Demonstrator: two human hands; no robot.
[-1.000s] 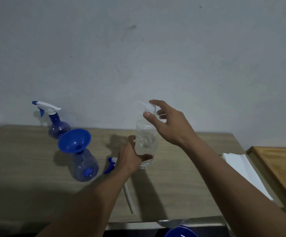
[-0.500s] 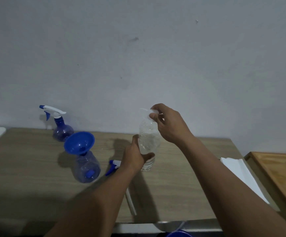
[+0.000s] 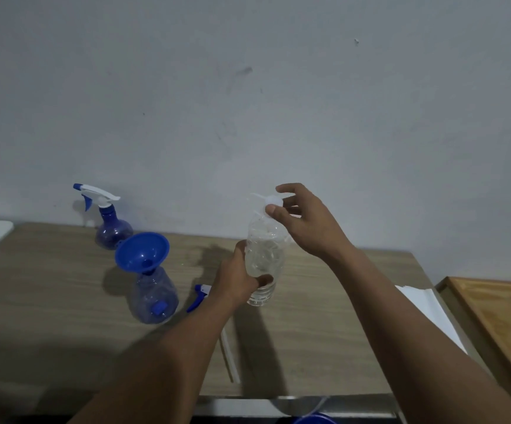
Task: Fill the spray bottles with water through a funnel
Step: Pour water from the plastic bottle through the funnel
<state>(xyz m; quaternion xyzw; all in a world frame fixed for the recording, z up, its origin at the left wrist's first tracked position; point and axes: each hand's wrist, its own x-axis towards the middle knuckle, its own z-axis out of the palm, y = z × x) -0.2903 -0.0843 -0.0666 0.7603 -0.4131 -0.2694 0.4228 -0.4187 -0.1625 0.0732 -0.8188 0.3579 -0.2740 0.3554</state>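
left grip [image 3: 242, 283] wraps the water bottle [image 3: 264, 258], upright; right grip [image 3: 304, 221] pinches its cap [image 3: 274, 201]. funnel [image 3: 142, 252] sits in the spray bottle [image 3: 154, 298], left of the water bottle, nearer left hand.

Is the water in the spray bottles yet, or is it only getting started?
Only getting started. Done: the blue funnel already sits in the open spray bottle, whose trigger head lies on the table. In hand: the left hand holds the water bottle while the right hand works its white cap. Left: pouring, then the far spray bottle, which has its sprayer on.
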